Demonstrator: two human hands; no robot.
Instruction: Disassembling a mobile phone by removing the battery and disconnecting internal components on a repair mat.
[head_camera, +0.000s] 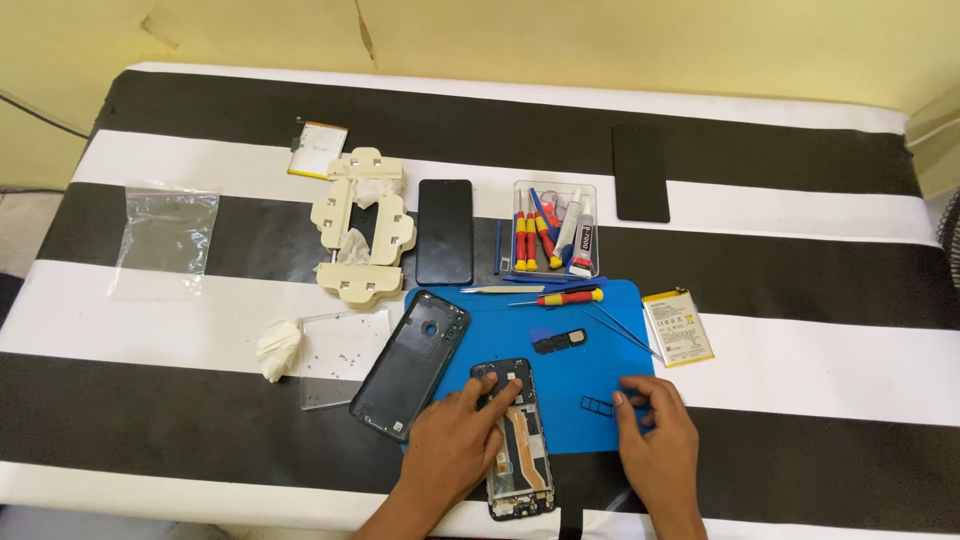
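— Blue mat (600, 340), striped table (800, 280): where is the phone?

— The opened phone (518, 440) lies at the mat's near edge, close to the table's front. The left hand (455, 445) rests on it, fingers spread flat, gripping nothing.

— And the right hand (655, 430)?

— Fingers loosely curled by the small tray (597, 405), empty.

— Handling?

— Likely light, stiff, fragile inside; better held by its side rails. Back cover (410, 365) crowds the left; open mat lies right, tools (570, 297) beyond.

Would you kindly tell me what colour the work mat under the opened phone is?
The work mat is blue, seen clearly in the head view.
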